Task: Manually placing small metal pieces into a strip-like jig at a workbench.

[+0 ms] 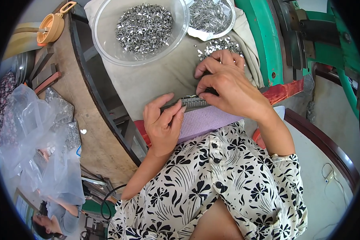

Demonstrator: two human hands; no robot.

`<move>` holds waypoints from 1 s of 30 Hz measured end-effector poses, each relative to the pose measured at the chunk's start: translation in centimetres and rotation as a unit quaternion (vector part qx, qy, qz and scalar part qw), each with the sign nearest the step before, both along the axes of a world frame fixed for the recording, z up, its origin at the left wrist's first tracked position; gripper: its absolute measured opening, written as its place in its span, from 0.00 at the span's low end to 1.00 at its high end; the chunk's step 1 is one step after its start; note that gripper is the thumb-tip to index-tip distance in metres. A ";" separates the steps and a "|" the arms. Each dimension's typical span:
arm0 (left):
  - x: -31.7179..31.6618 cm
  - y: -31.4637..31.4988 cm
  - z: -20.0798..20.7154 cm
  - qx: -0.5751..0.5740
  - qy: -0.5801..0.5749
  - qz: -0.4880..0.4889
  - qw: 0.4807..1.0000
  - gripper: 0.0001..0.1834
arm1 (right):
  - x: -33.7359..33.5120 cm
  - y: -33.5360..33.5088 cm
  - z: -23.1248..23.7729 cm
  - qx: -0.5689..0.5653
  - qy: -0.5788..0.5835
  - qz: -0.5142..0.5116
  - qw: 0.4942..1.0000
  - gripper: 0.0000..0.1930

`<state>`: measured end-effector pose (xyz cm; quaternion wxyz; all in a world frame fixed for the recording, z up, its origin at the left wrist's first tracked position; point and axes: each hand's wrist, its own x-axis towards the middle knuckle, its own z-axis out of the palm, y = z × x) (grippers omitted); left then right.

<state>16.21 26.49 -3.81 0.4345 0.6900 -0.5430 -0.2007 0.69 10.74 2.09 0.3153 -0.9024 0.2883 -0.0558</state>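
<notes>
A narrow dark strip with a row of thin metal pins (195,102) lies across the near edge of the cloth, between my two hands. My left hand (162,124) is closed, its thumb and fingertips pinching the strip's left end. Over the right end curls my right hand (232,86), thumb and index finger bent together at the pins. Whatever its fingertips hold is hidden. A purple woven pad (200,122) lies under my wrists, against my patterned shirt. Just beyond my right hand, small shiny metal pieces (218,45) are heaped on the cloth.
A clear plastic bowl (102,44) of small metal pieces stands at the far side, beside a white bowl (230,29) of thin metal pins. Green machinery (264,36) borders the right. Left, a wooden table (88,128) carries plastic bags (40,132). Another person (58,218) sits lower left.
</notes>
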 end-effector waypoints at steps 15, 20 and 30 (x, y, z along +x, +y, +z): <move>0.1 0.1 0.2 0.008 -0.002 -0.005 1.000 0.13 | -1.6 0.5 0.4 0.010 0.013 -0.050 0.999 0.06; 0.0 0.0 0.2 0.015 -0.003 -0.009 1.000 0.13 | -1.5 1.1 0.0 0.005 0.008 -0.062 0.998 0.07; -0.1 0.0 -0.1 0.004 0.004 0.001 1.000 0.13 | -2.5 0.9 0.3 0.002 -0.016 -0.087 0.996 0.07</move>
